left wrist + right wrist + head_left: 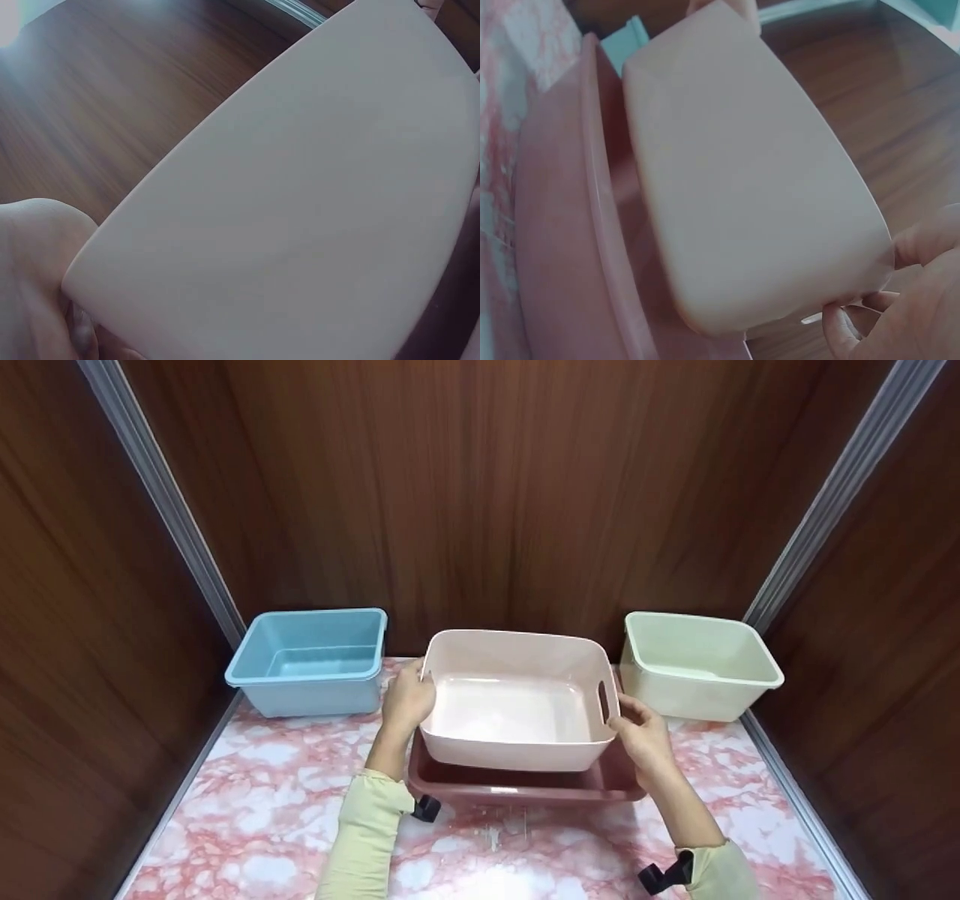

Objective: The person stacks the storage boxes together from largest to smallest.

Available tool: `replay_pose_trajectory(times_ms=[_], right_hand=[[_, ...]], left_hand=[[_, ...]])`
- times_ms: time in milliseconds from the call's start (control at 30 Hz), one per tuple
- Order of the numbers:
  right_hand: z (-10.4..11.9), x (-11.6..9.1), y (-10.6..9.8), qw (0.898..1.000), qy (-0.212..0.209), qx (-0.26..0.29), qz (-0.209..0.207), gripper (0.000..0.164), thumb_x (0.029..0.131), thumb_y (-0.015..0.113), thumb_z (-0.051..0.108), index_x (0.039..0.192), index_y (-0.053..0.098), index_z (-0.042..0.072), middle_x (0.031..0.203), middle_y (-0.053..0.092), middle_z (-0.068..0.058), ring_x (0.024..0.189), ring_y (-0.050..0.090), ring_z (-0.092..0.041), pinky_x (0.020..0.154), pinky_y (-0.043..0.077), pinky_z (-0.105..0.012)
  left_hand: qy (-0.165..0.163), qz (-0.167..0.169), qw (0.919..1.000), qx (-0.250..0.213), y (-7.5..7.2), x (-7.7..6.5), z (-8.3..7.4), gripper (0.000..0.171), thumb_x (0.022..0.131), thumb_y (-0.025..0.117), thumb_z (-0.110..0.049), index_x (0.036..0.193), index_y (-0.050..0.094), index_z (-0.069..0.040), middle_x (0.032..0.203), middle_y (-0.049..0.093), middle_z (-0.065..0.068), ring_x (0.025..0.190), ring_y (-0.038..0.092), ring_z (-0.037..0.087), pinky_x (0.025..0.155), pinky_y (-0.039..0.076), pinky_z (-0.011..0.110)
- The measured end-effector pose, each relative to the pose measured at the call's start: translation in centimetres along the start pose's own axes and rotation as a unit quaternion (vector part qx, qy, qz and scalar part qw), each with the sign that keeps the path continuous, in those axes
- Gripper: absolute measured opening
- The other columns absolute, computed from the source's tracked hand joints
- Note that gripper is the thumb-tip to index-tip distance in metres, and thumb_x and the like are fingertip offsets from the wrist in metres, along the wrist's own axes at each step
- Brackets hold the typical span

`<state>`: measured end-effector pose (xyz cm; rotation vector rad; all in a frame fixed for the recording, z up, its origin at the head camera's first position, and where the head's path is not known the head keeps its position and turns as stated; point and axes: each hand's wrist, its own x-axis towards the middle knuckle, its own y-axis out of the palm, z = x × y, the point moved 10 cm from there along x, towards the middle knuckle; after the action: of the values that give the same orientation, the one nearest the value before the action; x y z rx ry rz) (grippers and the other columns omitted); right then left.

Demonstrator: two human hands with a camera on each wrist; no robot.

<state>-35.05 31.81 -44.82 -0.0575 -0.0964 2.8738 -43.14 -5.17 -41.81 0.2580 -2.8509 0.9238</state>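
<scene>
A pale pink plastic basin [510, 754] is held between both hands, tilted toward the head camera so its inside shows. My left hand [407, 699] grips its left end at the rim; part of those fingers is hidden behind the wall. At the right end, my right hand [643, 735] pinches the rim beside the oval handle slot, thumb in front. Below the pale basin sits a dark red basin [525, 795], larger and partly covered by it. The right wrist view shows the pale basin's outer side [742, 172] over the red basin's rim [600, 195].
A blue basin [315, 701] stands at the back left and a pale green basin [690, 697] at the back right. Dark wood panels [480, 495] wall in the back and sides. The tabletop [270, 810] has a red and white marbled pattern.
</scene>
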Motion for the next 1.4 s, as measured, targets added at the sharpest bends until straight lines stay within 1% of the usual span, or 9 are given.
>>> replay_pose_trajectory(times_ms=[100,300,367,467,667,833,1067,1233,1400], right_hand=[[-0.3,0.2,-0.3,1.000,0.000,-0.007,0.007,0.050,0.089,0.050,-0.006,0.139,0.044,-0.009,0.134,0.048,-0.028,0.118,0.047,-0.033,0.086,0.044,-0.019],[-0.6,0.5,-0.6,1.000,-0.002,0.008,0.019,0.050,0.087,0.050,-0.010,0.137,0.044,-0.011,0.132,0.048,-0.030,0.111,0.052,-0.030,0.084,0.047,-0.021],[-0.7,0.7,-0.8,1.000,-0.002,0.009,0.023,0.050,0.086,0.050,-0.011,0.136,0.045,-0.012,0.130,0.048,-0.031,0.107,0.054,-0.027,0.084,0.048,-0.023],[-0.9,0.8,-1.1,0.999,-0.004,-0.009,0.031,0.050,0.085,0.051,-0.010,0.135,0.046,-0.012,0.127,0.050,-0.030,0.103,0.056,-0.025,0.083,0.049,-0.023],[-1.3,1.3,-1.6,0.997,-0.017,-0.060,0.045,0.050,0.084,0.054,-0.008,0.133,0.047,-0.012,0.126,0.052,-0.030,0.108,0.053,-0.029,0.081,0.047,-0.020],[-1.9,1.7,-1.8,0.997,-0.013,-0.057,0.053,0.050,0.084,0.054,-0.009,0.133,0.046,-0.013,0.126,0.051,-0.031,0.106,0.054,-0.028,0.079,0.048,-0.022],[-2.6,1.8,-1.6,0.997,-0.004,-0.046,0.063,0.050,0.084,0.053,-0.009,0.133,0.045,-0.013,0.125,0.050,-0.030,0.104,0.054,-0.028,0.086,0.048,-0.030],[-3.3,1.9,-1.3,0.997,0.007,-0.022,0.069,0.051,0.084,0.053,-0.010,0.134,0.041,-0.015,0.123,0.049,-0.028,0.097,0.055,-0.020,0.083,0.048,-0.025],[-3.8,2.1,-1.2,0.998,0.010,-0.015,0.065,0.052,0.083,0.052,-0.012,0.133,0.041,-0.016,0.124,0.049,-0.030,0.095,0.056,-0.017,0.082,0.048,-0.023]], left_hand=[[0.000,0.006,1.0000,0.000,0.6,0.0,0.1,0.034,0.098,0.046,-0.017,0.126,0.065,-0.012,0.116,0.067,0.015,0.107,0.061,0.041,0.082,0.046,0.056],[0.037,0.017,0.9991,-0.010,1.6,0.0,-0.1,0.034,0.098,0.046,-0.013,0.125,0.065,-0.008,0.117,0.066,0.017,0.108,0.060,0.041,0.087,0.046,0.055],[0.041,0.025,0.9988,-0.013,1.9,0.0,-0.1,0.034,0.097,0.046,-0.012,0.125,0.065,-0.007,0.117,0.066,0.018,0.108,0.060,0.041,0.087,0.045,0.055],[0.035,0.039,0.9984,-0.021,2.6,-0.1,0.2,0.034,0.097,0.047,-0.011,0.125,0.065,-0.005,0.117,0.066,0.017,0.110,0.059,0.038,0.091,0.045,0.053],[0.026,0.058,0.9964,-0.056,3.9,-0.2,1.0,0.037,0.097,0.050,-0.010,0.132,0.060,-0.005,0.123,0.063,0.018,0.116,0.055,0.034,0.098,0.041,0.048],[0.018,0.071,0.9941,-0.080,4.9,0.0,1.7,0.037,0.098,0.051,-0.012,0.133,0.059,-0.004,0.124,0.061,0.019,0.116,0.054,0.032,0.100,0.040,0.045],[0.010,0.083,0.9899,-0.115,5.4,-0.1,2.4,0.035,0.101,0.049,-0.015,0.130,0.060,0.001,0.113,0.064,0.022,0.103,0.058,0.031,0.091,0.046,0.043],[0.005,0.084,0.9906,-0.108,5.6,-0.1,2.9,0.036,0.101,0.047,-0.015,0.132,0.058,0.001,0.115,0.065,0.022,0.108,0.057,0.031,0.096,0.043,0.043],[0.000,0.088,0.9895,-0.115,6.2,0.2,3.7,0.037,0.102,0.046,-0.014,0.134,0.056,0.003,0.113,0.065,0.024,0.105,0.059,0.031,0.094,0.045,0.043]])
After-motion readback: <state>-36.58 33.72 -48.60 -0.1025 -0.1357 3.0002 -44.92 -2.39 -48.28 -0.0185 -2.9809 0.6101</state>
